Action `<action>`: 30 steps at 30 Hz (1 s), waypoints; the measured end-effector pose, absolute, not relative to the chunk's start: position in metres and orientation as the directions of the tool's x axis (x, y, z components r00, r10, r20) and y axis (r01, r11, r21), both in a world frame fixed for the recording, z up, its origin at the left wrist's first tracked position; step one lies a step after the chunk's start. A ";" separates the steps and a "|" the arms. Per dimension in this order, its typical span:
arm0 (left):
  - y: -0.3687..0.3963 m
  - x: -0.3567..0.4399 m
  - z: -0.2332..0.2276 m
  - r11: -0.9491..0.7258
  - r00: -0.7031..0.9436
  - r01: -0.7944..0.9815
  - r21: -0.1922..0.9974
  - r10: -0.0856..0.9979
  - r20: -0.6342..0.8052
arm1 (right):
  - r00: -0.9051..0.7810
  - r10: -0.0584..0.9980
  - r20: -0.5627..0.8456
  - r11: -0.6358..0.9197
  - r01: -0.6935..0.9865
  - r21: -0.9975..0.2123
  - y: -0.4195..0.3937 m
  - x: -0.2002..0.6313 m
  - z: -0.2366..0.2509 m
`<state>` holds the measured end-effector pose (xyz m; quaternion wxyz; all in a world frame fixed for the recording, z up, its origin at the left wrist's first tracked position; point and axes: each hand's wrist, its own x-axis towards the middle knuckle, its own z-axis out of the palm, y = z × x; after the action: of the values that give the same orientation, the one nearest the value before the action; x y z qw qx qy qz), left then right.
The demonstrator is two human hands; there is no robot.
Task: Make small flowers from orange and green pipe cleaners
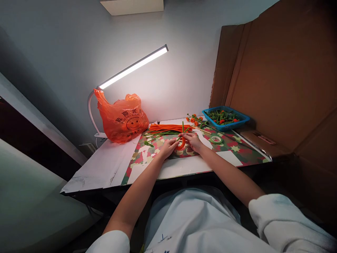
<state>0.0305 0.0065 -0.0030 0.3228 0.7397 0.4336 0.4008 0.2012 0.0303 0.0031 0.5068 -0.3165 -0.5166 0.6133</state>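
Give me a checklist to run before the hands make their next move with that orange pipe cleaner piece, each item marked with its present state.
1. Both hands on the piece: left hand and right hand meet at the orange pipe cleaner piece: ok.
2. Grip firm, fingers closed around it: cannot tell, too small.
3. Spare orange pipe cleaners lie just behind the hands: ok.
4. Green tape roll lies flat, right of the right hand: ok.
5. Blue basket sits apart from the hands: ok.
6. Lamp lit over the mat: ok.
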 end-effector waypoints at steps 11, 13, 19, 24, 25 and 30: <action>0.022 0.022 -0.009 -0.295 -0.062 0.096 0.951 0.951 0.302 | 0.000 0.987 0.163 0.159 -0.218 -0.963 0.040 0.203 -0.005; 0.023 0.021 -0.009 -0.308 -0.134 0.059 0.950 0.940 0.313 | 0.058 0.982 0.180 0.186 -0.142 -0.972 0.044 0.201 -0.009; 0.024 0.024 -0.011 -0.466 -0.176 0.144 0.873 0.856 0.486 | 0.075 0.939 0.337 0.334 0.053 -0.941 0.035 0.192 -0.012; 0.028 0.024 -0.017 -0.576 -0.098 0.361 0.734 0.759 0.644 | -0.114 0.873 0.474 0.485 0.119 -0.866 0.015 0.178 -0.011; 0.028 0.024 -0.017 -0.579 -0.065 0.383 0.720 0.760 0.646 | -0.140 0.883 0.449 0.463 0.095 -0.881 0.015 0.176 -0.011; 0.015 0.028 -0.012 -0.599 0.112 0.441 0.669 0.776 0.621 | -0.078 0.969 0.236 0.216 -0.206 -0.954 0.028 0.173 -0.013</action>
<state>0.0283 0.0149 -0.0119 0.1614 0.7281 0.4179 0.5188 0.1725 0.0278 -0.0135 0.5746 -0.3617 -0.5270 0.5112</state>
